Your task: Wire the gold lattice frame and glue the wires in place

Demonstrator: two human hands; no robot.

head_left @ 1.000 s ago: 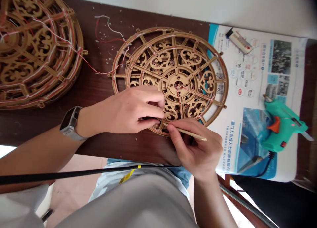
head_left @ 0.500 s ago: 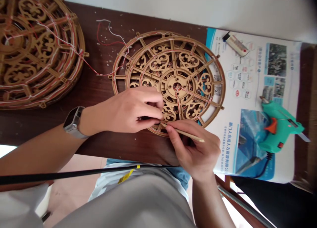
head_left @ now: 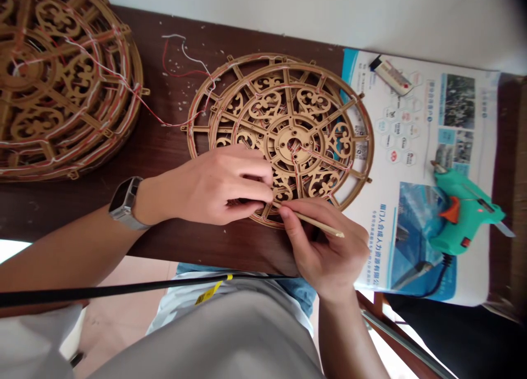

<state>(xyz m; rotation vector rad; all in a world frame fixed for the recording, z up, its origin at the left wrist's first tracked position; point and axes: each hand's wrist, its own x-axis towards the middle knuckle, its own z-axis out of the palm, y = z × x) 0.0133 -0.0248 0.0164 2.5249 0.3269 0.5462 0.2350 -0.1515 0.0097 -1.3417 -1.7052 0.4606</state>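
A small craft workspace, perhaps at home: a dark brown wooden tabletop (head_left: 156, 154) sits against a plain white wall (head_left: 288, 16), scattered with tiny white flecks (head_left: 175, 88). A teal hot glue gun (head_left: 461, 214) lies right on a glossy printed paper poster (head_left: 370, 247), and a wired gold-brown fretwork wheel (head_left: 61, 82) lies far left.

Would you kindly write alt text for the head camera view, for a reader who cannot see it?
Two hands work at a round golden openwork wooden disc laced with red and white wires: the left hand holds its lattice, the right hand holds a thin pale wooden stick to it.
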